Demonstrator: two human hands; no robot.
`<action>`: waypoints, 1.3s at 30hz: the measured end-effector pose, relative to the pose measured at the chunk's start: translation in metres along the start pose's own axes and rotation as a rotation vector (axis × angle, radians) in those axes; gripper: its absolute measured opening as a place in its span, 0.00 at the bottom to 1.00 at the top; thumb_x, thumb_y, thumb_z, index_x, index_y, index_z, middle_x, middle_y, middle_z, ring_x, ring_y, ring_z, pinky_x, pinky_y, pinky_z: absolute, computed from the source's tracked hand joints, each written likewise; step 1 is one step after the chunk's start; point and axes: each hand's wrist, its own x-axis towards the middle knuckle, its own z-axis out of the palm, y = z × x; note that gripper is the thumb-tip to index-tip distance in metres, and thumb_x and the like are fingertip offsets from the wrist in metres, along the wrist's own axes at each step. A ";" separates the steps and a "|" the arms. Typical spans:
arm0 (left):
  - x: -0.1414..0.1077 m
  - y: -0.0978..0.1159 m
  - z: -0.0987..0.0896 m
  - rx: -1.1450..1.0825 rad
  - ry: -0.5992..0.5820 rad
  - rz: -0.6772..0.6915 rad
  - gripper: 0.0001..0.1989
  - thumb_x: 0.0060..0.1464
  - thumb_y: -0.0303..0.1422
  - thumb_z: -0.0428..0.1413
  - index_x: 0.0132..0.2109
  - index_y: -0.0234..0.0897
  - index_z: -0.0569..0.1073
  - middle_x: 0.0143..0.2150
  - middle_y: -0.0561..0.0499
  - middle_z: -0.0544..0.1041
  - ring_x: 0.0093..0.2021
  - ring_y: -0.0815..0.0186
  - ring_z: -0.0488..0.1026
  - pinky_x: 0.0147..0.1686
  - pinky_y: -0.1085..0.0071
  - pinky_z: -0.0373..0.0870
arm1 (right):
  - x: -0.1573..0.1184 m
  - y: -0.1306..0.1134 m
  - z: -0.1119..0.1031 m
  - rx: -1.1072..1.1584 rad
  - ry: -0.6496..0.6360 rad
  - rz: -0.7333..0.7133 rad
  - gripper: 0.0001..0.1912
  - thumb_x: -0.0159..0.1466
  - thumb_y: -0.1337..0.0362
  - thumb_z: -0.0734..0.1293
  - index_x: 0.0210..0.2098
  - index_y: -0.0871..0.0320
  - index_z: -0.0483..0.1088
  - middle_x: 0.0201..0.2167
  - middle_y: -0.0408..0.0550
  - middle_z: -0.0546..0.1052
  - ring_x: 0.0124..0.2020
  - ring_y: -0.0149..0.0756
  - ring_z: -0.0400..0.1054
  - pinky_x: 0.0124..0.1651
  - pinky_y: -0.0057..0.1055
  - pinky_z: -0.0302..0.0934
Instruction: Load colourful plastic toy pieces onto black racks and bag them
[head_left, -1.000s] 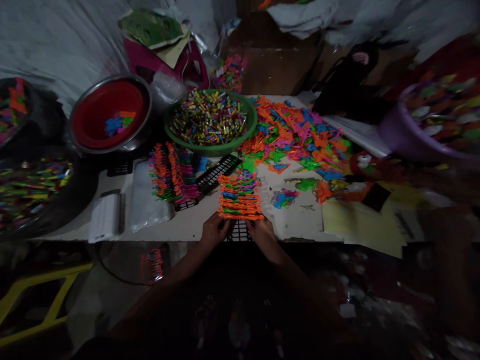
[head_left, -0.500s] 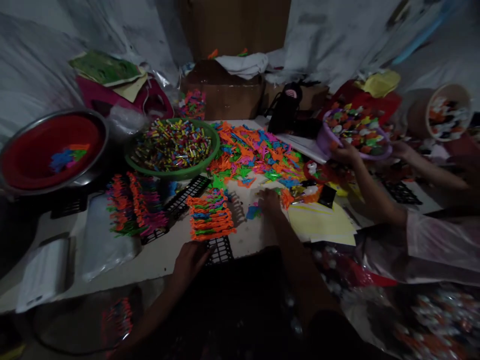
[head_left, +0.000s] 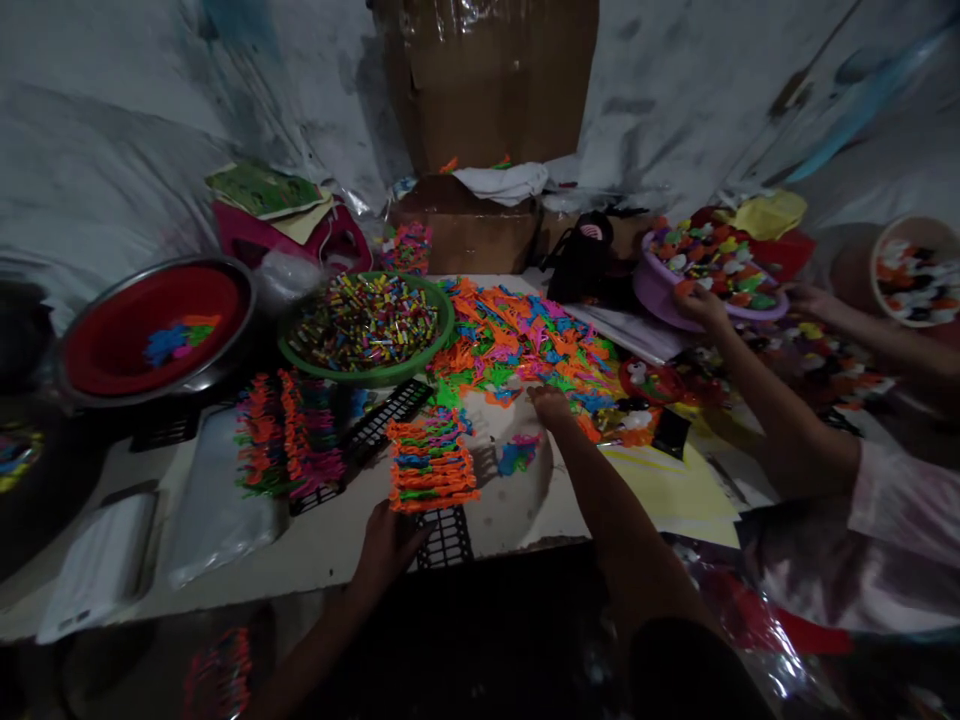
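My left hand (head_left: 386,545) rests at the near left corner of a black plastic grid rack (head_left: 446,540), thumb and fingers apart and touching its edge. Rows of small plastic figures (head_left: 431,465), mostly orange with some green and blue, stand on that rack. My right hand (head_left: 550,408) is at the front edge of a loose pile of bright plastic figures (head_left: 525,325). Its fingers are bunched; what they hold, if anything, is too dark to name. A few blue, green and pink figures (head_left: 517,455) lie on the table below it.
A green basin (head_left: 442,345) of small coloured pieces and a red basin (head_left: 90,350) stand left. More figure rows (head_left: 289,435) are beside a plastic bag (head_left: 225,500). Yellow sheets (head_left: 667,490) lie right. A co-worker's hands (head_left: 701,305) hold a purple basin (head_left: 660,295).
The view has tilted up and shifted left. My right hand has moved away from the loose blue figures to the pile's edge. The left hand stays by the rack.
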 end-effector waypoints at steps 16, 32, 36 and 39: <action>0.013 0.081 -0.085 -0.853 -0.496 -0.437 0.16 0.51 0.44 0.50 0.33 0.35 0.75 0.28 0.50 0.76 0.31 0.66 0.72 0.32 0.71 0.68 | -0.165 -0.120 -0.106 1.395 1.038 0.209 0.11 0.52 0.68 0.68 0.32 0.55 0.63 0.29 0.41 0.71 0.37 0.35 0.70 0.41 0.41 0.66; 0.026 0.110 -0.106 -1.222 -0.260 -0.470 0.21 0.41 0.35 0.62 0.43 0.33 0.68 0.36 0.48 0.76 0.35 0.64 0.74 0.32 0.70 0.72 | -0.187 -0.164 -0.072 1.200 0.177 0.049 0.15 0.56 0.61 0.65 0.43 0.55 0.69 0.38 0.46 0.76 0.38 0.36 0.71 0.45 0.34 0.65; 0.022 0.109 -0.103 -1.160 -0.261 -0.405 0.21 0.40 0.33 0.63 0.43 0.33 0.69 0.35 0.49 0.76 0.36 0.65 0.74 0.37 0.70 0.70 | -0.187 -0.177 -0.073 1.532 0.166 0.192 0.14 0.53 0.60 0.67 0.38 0.56 0.70 0.31 0.44 0.77 0.33 0.34 0.72 0.38 0.31 0.66; 0.019 0.109 -0.096 -0.995 -0.156 -0.320 0.13 0.43 0.36 0.60 0.36 0.32 0.73 0.35 0.48 0.77 0.36 0.64 0.73 0.39 0.69 0.69 | -0.190 -0.191 -0.068 1.751 0.212 0.291 0.14 0.49 0.61 0.70 0.36 0.57 0.70 0.30 0.43 0.77 0.32 0.33 0.71 0.38 0.31 0.66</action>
